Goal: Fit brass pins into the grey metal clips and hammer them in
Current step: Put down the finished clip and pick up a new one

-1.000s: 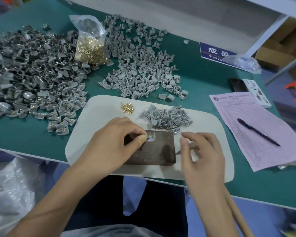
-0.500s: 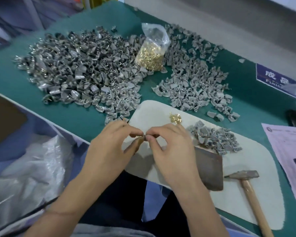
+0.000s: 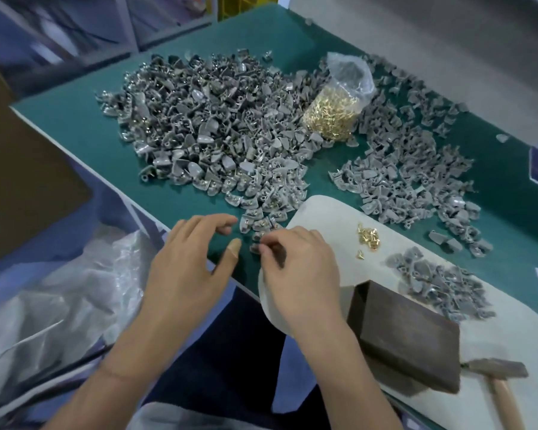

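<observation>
Hammer (image 3: 497,375): it lies at the near right, on the white mat (image 3: 323,212). Its wood handle runs toward the person and its grey head lies crosswise.
Block (image 3: 407,333): a dark block sits on the mat just left of the hammer head. Its long side slants from near right to far left.
Right hand (image 3: 302,274): it hovers over the mat's left edge. Its grip is a pinch of thumb and finger on one small grey clip (image 3: 255,248) (too small and blurred to tell which way it points).
Left hand (image 3: 187,268): it hovers over the bench (image 3: 84,119) edge, fingers spread and loose, holding nothing.
Open room: bare green bench lies left of the hands, up to the bench's near left edge.
Loose pins (image 3: 368,238): a small gold heap on the mat, just right of the right hand.
Small clip heap (image 3: 438,283): on the mat, beyond the block.
Big clip pile (image 3: 212,131): it spreads over the far bench and reaches down to the fingertips.
Pin bag (image 3: 336,110): a clear bag of gold pins stands between the big pile and a second clip pile (image 3: 416,172) on the right.
</observation>
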